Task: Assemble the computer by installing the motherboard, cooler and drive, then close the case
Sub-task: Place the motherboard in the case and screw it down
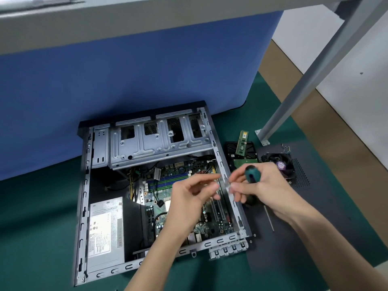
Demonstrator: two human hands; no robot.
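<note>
On the green-matted table [42,227], in front of a blue partition wall [126,80], an open grey steel computer case [84,206] lies flat with its side off. Inside it sit a green motherboard [212,225] with blue memory slots, a silver boxed power supply [105,227] in the near-left corner and a bare metal drive cage [159,141] across the far end. Both hands meet above the case's right wall: the right hand [266,185] grips a teal-and-black-handled screwdriver [251,174] in its palm, the thin shaft pointing down towards the person, while its fingertips reach to the left. The left hand [189,198] has its fingers curled, thumb and forefinger drawn close — it is too blurred to tell whether they pinch anything. Right of the case lies a dark grey perforated side panel [294,238]; at its far end rest a black hard drive [233,150] with a green memory stick [242,143] on top and, just beside them, a black cooler fan [281,164].
</note>
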